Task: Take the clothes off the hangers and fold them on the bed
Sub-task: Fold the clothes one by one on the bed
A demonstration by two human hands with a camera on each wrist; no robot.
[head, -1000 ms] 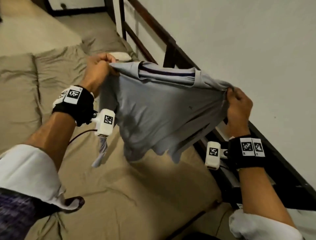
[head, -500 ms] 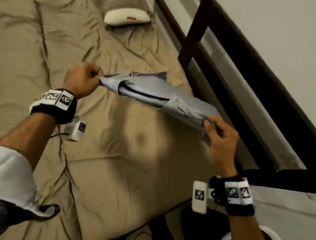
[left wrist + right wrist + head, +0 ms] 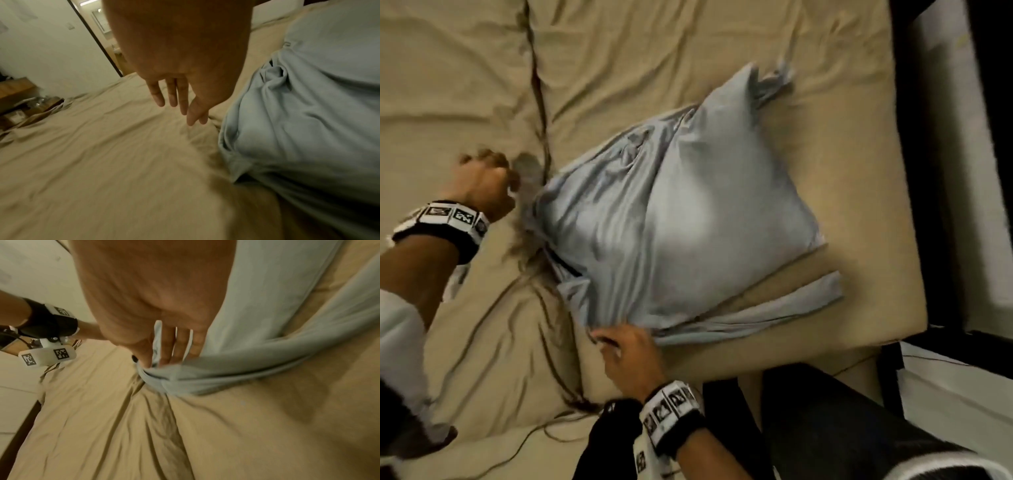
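I am pinching the grey shirt [image 3: 681,219] lying on the bed [image 3: 842,171] with my right hand [image 3: 164,344]; my left hand [image 3: 180,91] is hovering beside it, fingers straight.

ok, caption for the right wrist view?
Right hand pinches the edge of a light blue shirt lying on the tan bedsheet.

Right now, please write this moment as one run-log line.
shirt: lying on bed, unfolded | left hand: open, off shirt | right hand: pinching shirt edge
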